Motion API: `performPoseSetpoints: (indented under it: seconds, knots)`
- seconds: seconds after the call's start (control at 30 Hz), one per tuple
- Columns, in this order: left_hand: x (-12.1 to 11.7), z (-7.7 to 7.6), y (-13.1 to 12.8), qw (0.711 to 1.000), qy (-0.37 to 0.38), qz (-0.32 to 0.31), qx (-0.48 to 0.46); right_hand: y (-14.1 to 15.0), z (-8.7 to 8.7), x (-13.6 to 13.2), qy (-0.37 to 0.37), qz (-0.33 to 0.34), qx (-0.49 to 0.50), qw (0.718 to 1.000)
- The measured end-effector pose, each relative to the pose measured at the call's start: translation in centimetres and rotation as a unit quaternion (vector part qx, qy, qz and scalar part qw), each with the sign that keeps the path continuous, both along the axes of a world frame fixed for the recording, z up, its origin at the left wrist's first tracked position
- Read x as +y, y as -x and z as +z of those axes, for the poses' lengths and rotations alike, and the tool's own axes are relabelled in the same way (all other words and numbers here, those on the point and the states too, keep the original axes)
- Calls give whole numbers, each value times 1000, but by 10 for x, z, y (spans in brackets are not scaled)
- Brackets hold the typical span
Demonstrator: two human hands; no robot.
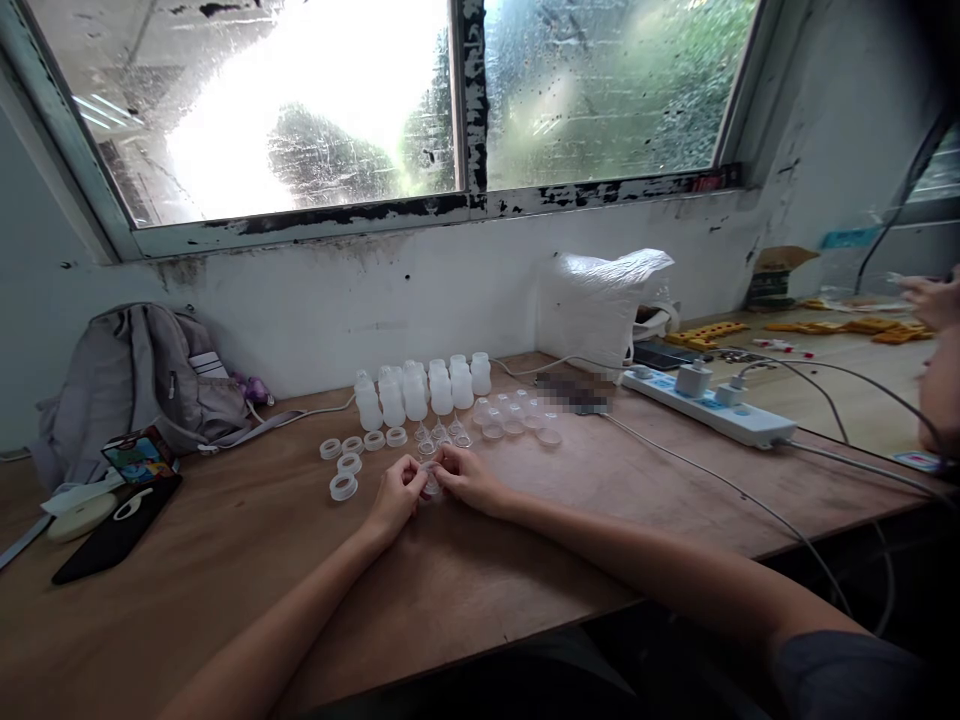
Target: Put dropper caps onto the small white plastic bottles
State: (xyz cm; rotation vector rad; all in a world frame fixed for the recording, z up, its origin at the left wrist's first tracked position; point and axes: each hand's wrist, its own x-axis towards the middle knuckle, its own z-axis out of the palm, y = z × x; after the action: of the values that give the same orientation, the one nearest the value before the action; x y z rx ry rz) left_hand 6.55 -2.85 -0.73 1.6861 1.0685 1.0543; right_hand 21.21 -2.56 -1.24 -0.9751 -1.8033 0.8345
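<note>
Midway along the near side of the brown table (570, 560), a small clear piece (431, 487) lies between your two hands; whether it touches the tabletop cannot be told. Your left hand (396, 497) pinches it between thumb and curled fingers, and your right hand (471, 480) grips it likewise from the opposite side. Just beyond your fingertips sit clear teat-shaped pieces (440, 438), flanked by translucent rings (343, 494) to your left and clear domed caps (514, 425) to your right. Behind these, milky bottles (415, 395) stand upright. Farther out, note the grey backpack (135, 360) at left, the white power strip (754, 422) at right, and, beyond it, another person's hand (936, 302).
</note>
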Motion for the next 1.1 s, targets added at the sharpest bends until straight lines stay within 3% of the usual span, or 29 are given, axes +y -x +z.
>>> performPoseSetpoints:
  seconds: [0.63, 0.9, 1.1]
  knots:
    - [0, -2, 1, 999, -44, -1, 24, -1, -6, 4, 71, 69, 33, 995]
    - [-3, 6, 4, 986, -141, 36, 80, -3, -1, -1, 24, 41, 21, 999]
    - [-7, 8, 4, 976, -171, 42, 126, -2, 6, -6, -32, 6, -25, 999]
